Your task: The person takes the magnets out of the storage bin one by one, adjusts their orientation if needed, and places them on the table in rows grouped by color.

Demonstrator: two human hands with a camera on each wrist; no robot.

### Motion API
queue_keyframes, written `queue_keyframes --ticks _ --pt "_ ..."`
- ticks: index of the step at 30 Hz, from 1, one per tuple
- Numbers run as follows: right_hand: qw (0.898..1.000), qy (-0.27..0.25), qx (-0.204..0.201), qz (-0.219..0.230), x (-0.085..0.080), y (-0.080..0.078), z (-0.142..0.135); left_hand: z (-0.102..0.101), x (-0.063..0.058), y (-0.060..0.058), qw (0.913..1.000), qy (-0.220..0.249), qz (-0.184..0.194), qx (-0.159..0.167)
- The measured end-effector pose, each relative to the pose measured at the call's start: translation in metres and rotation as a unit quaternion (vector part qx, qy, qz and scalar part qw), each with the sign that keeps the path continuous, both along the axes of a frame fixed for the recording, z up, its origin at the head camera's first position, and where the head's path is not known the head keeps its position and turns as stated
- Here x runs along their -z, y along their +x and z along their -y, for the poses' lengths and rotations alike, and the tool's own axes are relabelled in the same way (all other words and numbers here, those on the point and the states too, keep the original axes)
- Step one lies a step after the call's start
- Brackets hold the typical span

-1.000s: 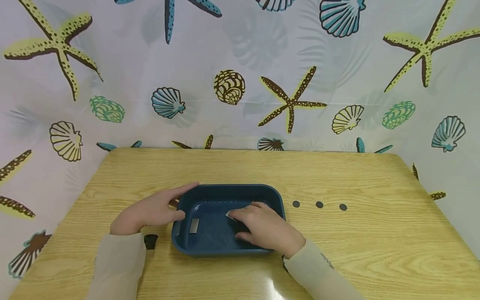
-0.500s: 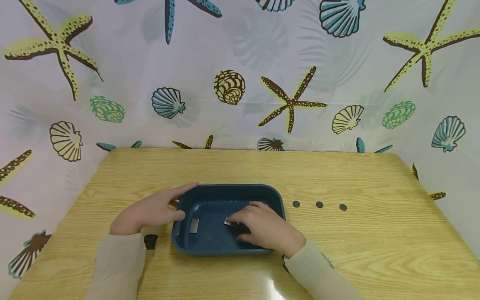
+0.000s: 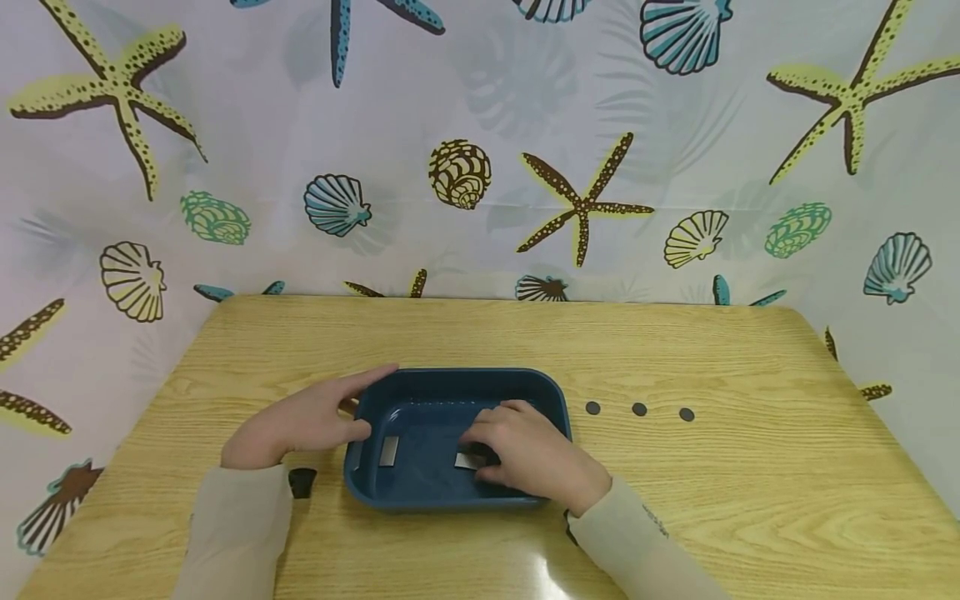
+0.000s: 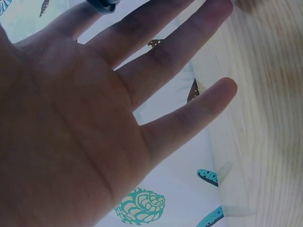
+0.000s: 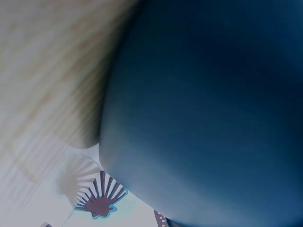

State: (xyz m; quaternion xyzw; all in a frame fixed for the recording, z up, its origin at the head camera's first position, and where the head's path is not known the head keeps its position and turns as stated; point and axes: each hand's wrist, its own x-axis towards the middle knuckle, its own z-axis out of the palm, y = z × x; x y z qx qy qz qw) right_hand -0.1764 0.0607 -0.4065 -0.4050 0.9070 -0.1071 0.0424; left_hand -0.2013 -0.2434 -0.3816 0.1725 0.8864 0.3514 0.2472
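A dark blue plastic tub (image 3: 442,504) stands on the table. My left hand (image 3: 307,417) rests on its left end, thumb at the side rim and index finger along the back corner. The left wrist view shows the fingers of that hand straight and spread beside a bit of blue rim (image 4: 102,5). Inside the tub, my right hand (image 3: 525,450) pinches a small silvery rectangular plate (image 3: 469,461) between thumb and curled fingers, low over the floor. A similar silvery plate (image 3: 388,451) lies near the tub's left wall. The tub wall (image 5: 203,118) fills most of the right wrist view.
Three small dark discs (image 3: 639,409) lie in a row on the wooden table (image 3: 750,483), right of the tub. A white cloth (image 3: 405,100) printed with shells and starfish hangs behind and at the sides. A black piece (image 3: 302,483) shows beside the left sleeve.
The silvery plate at my right hand has turned and shifted slightly toward the near side, now lying between fingertips and thumb. Left hand, tub and discs stay put.
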Motion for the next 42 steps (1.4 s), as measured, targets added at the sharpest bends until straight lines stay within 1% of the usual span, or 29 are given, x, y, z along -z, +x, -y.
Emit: queue_keyframes --ticks 3,10,16,22,29,40,42 --pt "1.000 0.018 0.006 -0.016 0.0003 0.0003 0.0002 -0.0001 0.0004 0.0001 1.0000 0.001 0.003 -0.001" --pt "0.999 0.026 0.013 -0.021 0.0009 0.0006 -0.0008 -0.0004 0.0010 0.0000 1.0000 -0.006 0.004 -0.004" --pt "1.000 0.022 0.013 -0.009 0.0008 0.0012 -0.0008 -0.0001 0.0006 -0.0012 0.9999 -0.015 0.000 -0.002" --pt "1.000 0.023 0.012 0.001 0.0007 0.0012 0.0004 0.0003 0.0006 -0.0011 0.9999 -0.012 -0.006 0.003" --pt "0.999 0.023 0.022 0.016 0.0010 0.0012 -0.0005 -0.0012 0.0002 -0.0005 0.9999 -0.011 -0.005 0.000" --pt "0.999 0.019 0.021 0.018 0.0011 0.0012 -0.0012 -0.0006 0.0000 -0.0007 1.0000 -0.001 -0.003 0.005" --pt "1.000 0.019 0.018 0.011 0.0017 0.0010 -0.0017 -0.0004 0.0002 -0.0004 1.0000 0.000 -0.004 0.006"
